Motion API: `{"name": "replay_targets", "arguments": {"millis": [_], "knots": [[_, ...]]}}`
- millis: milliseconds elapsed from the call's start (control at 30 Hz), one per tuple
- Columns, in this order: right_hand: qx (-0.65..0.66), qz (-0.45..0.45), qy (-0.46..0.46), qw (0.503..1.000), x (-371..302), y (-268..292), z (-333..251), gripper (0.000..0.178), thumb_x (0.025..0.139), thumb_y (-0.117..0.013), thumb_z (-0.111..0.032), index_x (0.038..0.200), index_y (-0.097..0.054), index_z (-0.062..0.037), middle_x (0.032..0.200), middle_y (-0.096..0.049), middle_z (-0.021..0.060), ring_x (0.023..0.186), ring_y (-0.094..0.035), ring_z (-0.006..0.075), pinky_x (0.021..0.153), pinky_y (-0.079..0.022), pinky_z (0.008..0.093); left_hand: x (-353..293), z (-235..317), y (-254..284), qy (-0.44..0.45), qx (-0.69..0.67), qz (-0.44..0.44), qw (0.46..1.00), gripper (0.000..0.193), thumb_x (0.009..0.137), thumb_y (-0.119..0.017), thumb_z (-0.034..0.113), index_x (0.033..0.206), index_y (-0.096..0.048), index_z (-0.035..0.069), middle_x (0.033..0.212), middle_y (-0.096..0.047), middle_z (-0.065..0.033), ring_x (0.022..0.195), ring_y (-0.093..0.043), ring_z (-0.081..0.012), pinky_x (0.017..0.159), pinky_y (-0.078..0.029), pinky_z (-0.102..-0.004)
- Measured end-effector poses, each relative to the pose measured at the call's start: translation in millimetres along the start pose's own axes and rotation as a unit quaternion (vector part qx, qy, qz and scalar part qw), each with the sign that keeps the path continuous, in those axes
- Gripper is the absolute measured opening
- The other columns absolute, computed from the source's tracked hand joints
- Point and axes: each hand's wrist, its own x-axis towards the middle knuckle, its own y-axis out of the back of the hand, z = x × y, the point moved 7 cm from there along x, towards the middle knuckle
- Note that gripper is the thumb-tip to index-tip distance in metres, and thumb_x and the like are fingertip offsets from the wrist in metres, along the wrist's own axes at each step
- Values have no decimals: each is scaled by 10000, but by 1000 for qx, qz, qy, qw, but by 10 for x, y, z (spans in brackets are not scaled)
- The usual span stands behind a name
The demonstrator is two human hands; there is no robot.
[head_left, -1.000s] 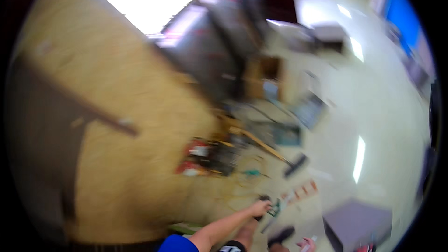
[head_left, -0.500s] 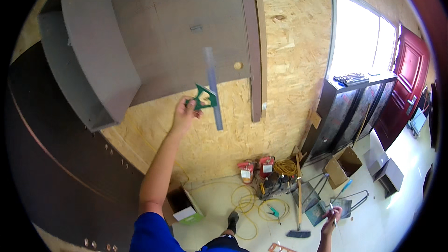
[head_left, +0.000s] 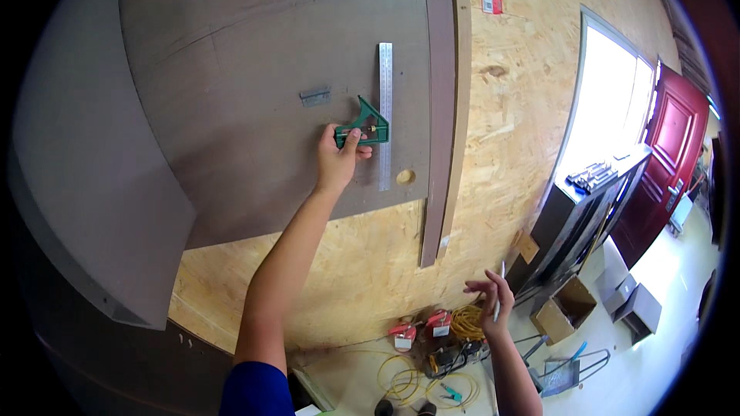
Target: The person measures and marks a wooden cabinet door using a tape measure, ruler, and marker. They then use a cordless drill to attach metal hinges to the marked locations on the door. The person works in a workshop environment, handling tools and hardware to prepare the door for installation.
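My left hand [head_left: 338, 160] is closed round the green head of a combination square [head_left: 383, 132]. The square's steel rule stands nearly upright before a grey-brown panel [head_left: 262, 154]; whether it touches the panel I cannot tell. A small grey metal plate [head_left: 315, 95] sits on the panel left of the rule, and a round hole [head_left: 405, 176] shows just right of the rule's lower end. Lower right, my right hand [head_left: 497, 310] is raised with a slim, pale, pen-like stick [head_left: 503, 268] between its fingers. Its other fingers are partly spread.
A curved grey cabinet part [head_left: 100, 146] juts out at the left. Brown and wooden strips [head_left: 438, 146] run along the panel's right edge. On the floor lie a yellow hose [head_left: 397, 374], red fire extinguishers [head_left: 438, 323] and a cardboard box [head_left: 566, 310]. A dark cabinet [head_left: 578, 216] stands under the window.
My left hand has moved up and right with the combination square, which is now in front of the panel. My right hand has risen and moved left with the stick. The view has shifted closer to the panel.
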Motion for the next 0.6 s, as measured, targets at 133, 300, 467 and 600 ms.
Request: {"name": "replay_targets", "arguments": {"millis": [133,300,467,600], "knots": [[-161,-23,198,967,1107,-593,-143,372,921,-632,-39,1282,-544,-26,1017,-717,192,890,-711,343,809,-556,370,138,-204,-61,-32,-7,31,999,221,970,-640,136,999,-478,-13,936,-670,-150,679,-693,-197,616,-627,-329],[-96,-113,300,942,2350,-1444,-319,536,823,-718,-63,1323,-525,-62,1389,-535,187,1252,-525,383,1037,-435,451,132,-245,-140,-18,24,90,995,207,967,-642,119,1008,-495,-22,945,-658,-141,711,-698,-210,630,-626,-326],[-121,-102,371,915,2805,-1773,-249,527,818,-733,-115,1305,-537,-77,1484,-444,176,1357,-437,368,1100,-359,532,132,-187,-162,-19,25,117,993,209,950,-666,111,992,-511,-24,954,-653,-131,711,-696,-202,643,-628,-325],[-137,-76,380,911,2815,-1889,-67,448,812,-735,-136,1237,-597,-101,1518,-422,147,1368,-439,348,1110,-345,539,122,-137,-119,-20,67,127,989,219,927,-699,110,987,-534,-21,930,-658,-122,710,-692,-192,641,-620,-319]]}}
